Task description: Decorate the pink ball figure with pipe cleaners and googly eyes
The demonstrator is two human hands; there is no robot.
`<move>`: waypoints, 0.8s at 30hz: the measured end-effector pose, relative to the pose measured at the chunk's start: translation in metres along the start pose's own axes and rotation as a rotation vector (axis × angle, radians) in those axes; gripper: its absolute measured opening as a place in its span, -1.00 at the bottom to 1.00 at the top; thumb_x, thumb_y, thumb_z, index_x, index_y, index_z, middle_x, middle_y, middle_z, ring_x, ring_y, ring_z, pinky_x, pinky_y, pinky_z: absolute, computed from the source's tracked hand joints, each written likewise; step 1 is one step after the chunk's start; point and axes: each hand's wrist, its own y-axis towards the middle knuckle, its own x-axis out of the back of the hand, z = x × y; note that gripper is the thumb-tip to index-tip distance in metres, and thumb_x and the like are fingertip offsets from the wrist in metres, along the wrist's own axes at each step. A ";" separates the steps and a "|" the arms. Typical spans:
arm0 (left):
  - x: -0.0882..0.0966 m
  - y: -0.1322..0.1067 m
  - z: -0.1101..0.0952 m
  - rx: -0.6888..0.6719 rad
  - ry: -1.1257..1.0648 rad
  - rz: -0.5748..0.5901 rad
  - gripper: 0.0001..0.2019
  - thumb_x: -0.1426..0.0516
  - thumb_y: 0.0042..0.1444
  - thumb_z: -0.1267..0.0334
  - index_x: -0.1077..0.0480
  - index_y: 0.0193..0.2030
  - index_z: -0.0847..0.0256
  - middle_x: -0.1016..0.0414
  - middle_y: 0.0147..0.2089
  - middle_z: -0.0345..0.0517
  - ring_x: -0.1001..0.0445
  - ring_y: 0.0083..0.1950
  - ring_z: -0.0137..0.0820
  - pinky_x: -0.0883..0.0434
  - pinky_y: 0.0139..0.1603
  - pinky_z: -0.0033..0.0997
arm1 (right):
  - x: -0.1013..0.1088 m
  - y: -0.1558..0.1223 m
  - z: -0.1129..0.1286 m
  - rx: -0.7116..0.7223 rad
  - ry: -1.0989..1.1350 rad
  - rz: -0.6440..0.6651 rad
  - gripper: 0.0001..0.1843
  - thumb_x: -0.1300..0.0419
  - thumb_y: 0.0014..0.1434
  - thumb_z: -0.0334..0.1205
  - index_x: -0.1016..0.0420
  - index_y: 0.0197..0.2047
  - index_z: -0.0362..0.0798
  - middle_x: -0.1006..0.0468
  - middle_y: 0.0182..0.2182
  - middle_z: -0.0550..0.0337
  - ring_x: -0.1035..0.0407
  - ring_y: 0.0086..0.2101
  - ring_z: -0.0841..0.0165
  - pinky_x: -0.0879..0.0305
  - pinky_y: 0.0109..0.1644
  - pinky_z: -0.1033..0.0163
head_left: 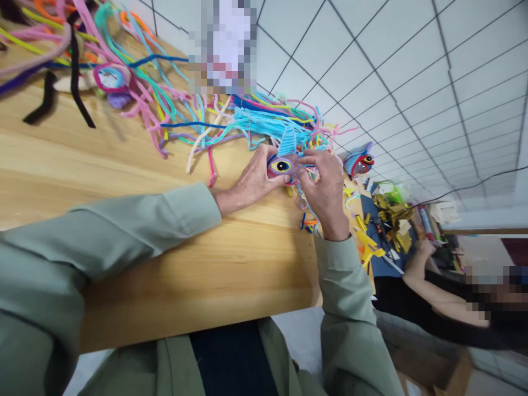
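Observation:
Over the wooden table, my left hand is closed around a purple fish made of pipe cleaners. The fish has a yellow-ringed black and white eye facing up and a striped light-blue fin standing from its top side. My right hand pinches at the fish's right side, thumb and fingers bent close together. Whether a small piece sits between those fingertips is hidden. Just beyond both hands lies a bundle of light-blue pipe cleaners.
Loose coloured pipe cleaners spread across the table's far left. A second fish stands right of my hands. A yellow glue gun lies by my right sleeve. At right, a person's arm reaches over a cluttered dark mat.

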 end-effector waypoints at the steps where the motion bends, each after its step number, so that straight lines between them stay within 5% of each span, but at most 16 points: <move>1: 0.000 0.001 0.000 0.005 0.000 0.009 -0.39 -0.47 0.27 0.07 -0.27 0.29 0.08 -0.52 0.30 0.09 -0.59 0.30 -0.06 -0.58 0.36 -0.01 | 0.000 0.002 0.001 0.002 0.001 0.008 -0.88 -0.28 0.43 -0.20 -0.64 -0.01 0.15 -0.78 0.14 0.04 -0.61 0.20 0.00 -0.45 0.41 -0.27; 6: 0.000 0.001 0.001 -0.007 -0.020 0.064 -0.45 -0.35 0.37 0.02 -0.26 0.35 0.07 -0.51 0.35 0.12 -0.58 0.35 -0.05 -0.56 0.40 0.02 | 0.001 0.011 -0.001 -0.045 -0.050 0.009 -0.93 -0.34 0.40 -0.15 -0.61 -0.05 0.14 -0.78 0.09 0.02 -0.61 0.16 -0.01 -0.48 0.38 -0.26; 13: 0.001 0.000 -0.003 -0.025 -0.084 0.149 -0.40 -0.33 0.38 -0.01 -0.23 0.41 0.07 -0.47 0.47 0.17 -0.54 0.44 -0.04 -0.54 0.47 0.06 | 0.008 0.018 -0.007 -0.114 -0.114 0.086 -0.63 -0.44 0.38 0.08 -0.54 0.10 0.09 -0.73 0.06 -0.04 -0.58 0.11 -0.08 -0.47 0.34 -0.29; 24: 0.002 0.000 -0.005 -0.049 -0.065 0.149 -0.46 -0.28 0.39 0.11 -0.25 0.41 0.14 -0.47 0.44 0.21 -0.53 0.45 -0.04 -0.53 0.48 0.07 | 0.009 0.020 -0.005 -0.130 -0.035 0.158 -0.56 -0.42 0.40 0.17 -0.50 0.13 0.09 -0.74 0.03 -0.04 -0.60 0.06 -0.06 -0.55 0.26 -0.30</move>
